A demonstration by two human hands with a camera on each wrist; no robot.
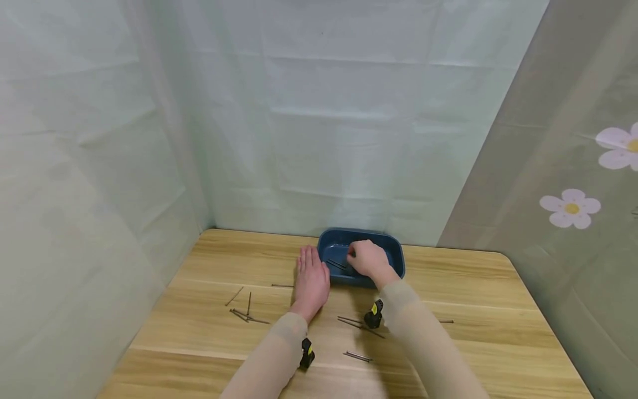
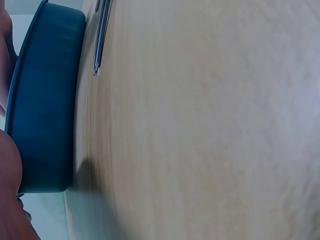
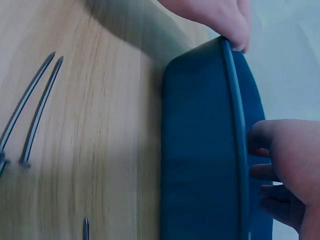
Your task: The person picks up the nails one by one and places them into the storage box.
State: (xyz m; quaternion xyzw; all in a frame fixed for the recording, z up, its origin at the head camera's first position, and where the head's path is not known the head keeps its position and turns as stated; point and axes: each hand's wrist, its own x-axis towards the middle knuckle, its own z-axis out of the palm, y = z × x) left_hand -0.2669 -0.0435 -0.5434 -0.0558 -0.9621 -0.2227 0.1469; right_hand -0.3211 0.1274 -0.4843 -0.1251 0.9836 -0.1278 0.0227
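Observation:
A dark blue tray (image 1: pixel 361 281) stands at the back of the wooden table, with a few nails (image 1: pixel 336 264) lying on its floor. My left hand (image 1: pixel 312 280) lies along its left end, fingers straight and pointing away; in the right wrist view the thumb side of that left hand (image 3: pixel 220 17) touches the rim corner. Over the near wall reaches my right hand (image 1: pixel 370 259), its fingers bent down inside the tray. In the right wrist view, the tray wall (image 3: pixel 205 135) hides those fingertips, so whether they hold a nail does not show.
Several loose nails (image 1: pixel 244 316) lie left of my left arm. More nails (image 1: pixel 356 323) are between the forearms, and a pair of nails (image 1: pixel 358 357) sits closer to me. One nail (image 1: pixel 446 321) shows right of my right sleeve. Curtains (image 1: pixel 329 138) hang behind the table.

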